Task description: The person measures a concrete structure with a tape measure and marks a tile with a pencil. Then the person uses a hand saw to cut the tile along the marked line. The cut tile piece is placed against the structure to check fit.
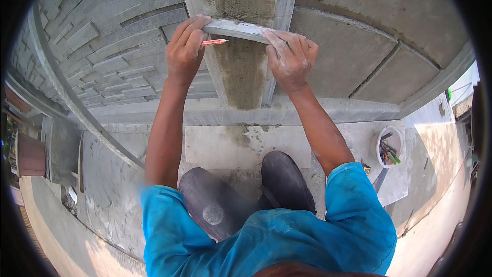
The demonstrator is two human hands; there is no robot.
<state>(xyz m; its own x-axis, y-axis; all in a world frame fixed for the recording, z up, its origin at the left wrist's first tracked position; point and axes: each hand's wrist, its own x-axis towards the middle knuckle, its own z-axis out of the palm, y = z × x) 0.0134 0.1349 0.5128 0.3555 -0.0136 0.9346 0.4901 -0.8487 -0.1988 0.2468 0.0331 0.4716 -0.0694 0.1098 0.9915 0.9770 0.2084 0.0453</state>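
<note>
A short, mortar-smeared straight bar spans the vertical wall channel from one raised edge to the other. My left hand grips its left end, fingers curled over the top. A red pencil sticks out of the same hand, its tip toward the right. Around the bar's right end my dusty right hand is closed, thumb along the near face. Behind and below the bar shows the rough, damp cement of the channel, set between smoother pale borders. What the bar is made of I cannot tell.
Stacked-stone-pattern wall fills the left; grey panels with grooves stand right. A curved strip arcs at the left. A pale board lies before my knees. At right are a white bucket of tools and a blade-like tool.
</note>
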